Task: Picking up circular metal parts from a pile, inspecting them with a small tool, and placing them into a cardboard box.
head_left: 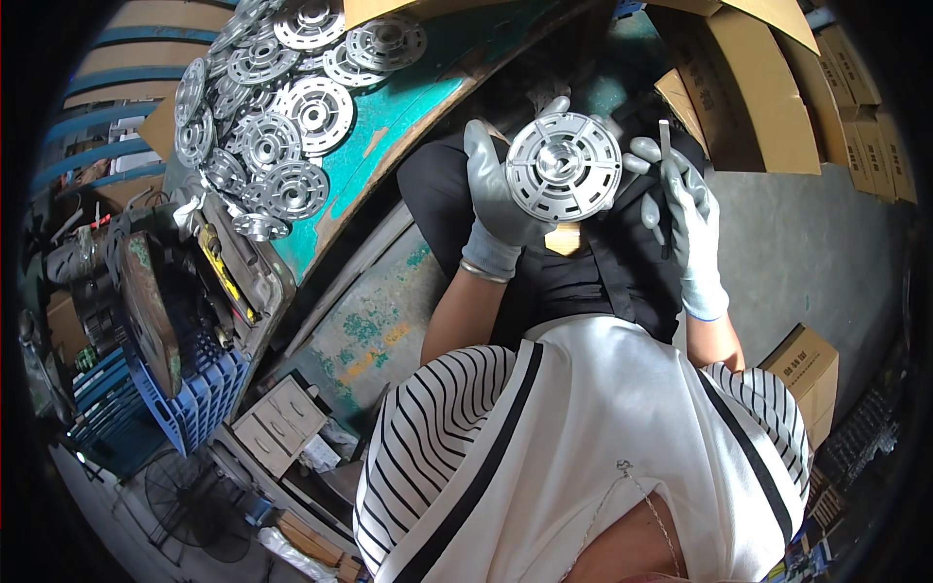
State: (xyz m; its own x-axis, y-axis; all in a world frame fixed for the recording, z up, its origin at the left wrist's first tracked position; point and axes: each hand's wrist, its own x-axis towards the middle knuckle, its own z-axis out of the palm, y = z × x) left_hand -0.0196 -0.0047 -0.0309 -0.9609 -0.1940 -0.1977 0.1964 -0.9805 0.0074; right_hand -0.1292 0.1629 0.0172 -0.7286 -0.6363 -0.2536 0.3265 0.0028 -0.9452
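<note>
My left hand (494,199), in a grey-coated glove, grips a round silver metal cover (590,175) by its left edge. The cover has a ring of slots and a raised hub, and is held up above my lap. My right hand (694,209), gloved alike, is closed on a narrow flat metal tool (665,141), perhaps a file, whose tip points away from me. Its fingertips are beside the cover's right edge; I cannot tell whether they touch it. Many similar metal covers (316,115) lie heaped on the green worktable (374,136) at the far left.
Cardboard boxes (729,87) stand at the far right, and another carton (805,374) is near my right elbow. On the left are a rusty machine (151,311), a yellow-handled tool (224,277), a blue crate (194,398), small drawers (280,428) and a fan (199,500).
</note>
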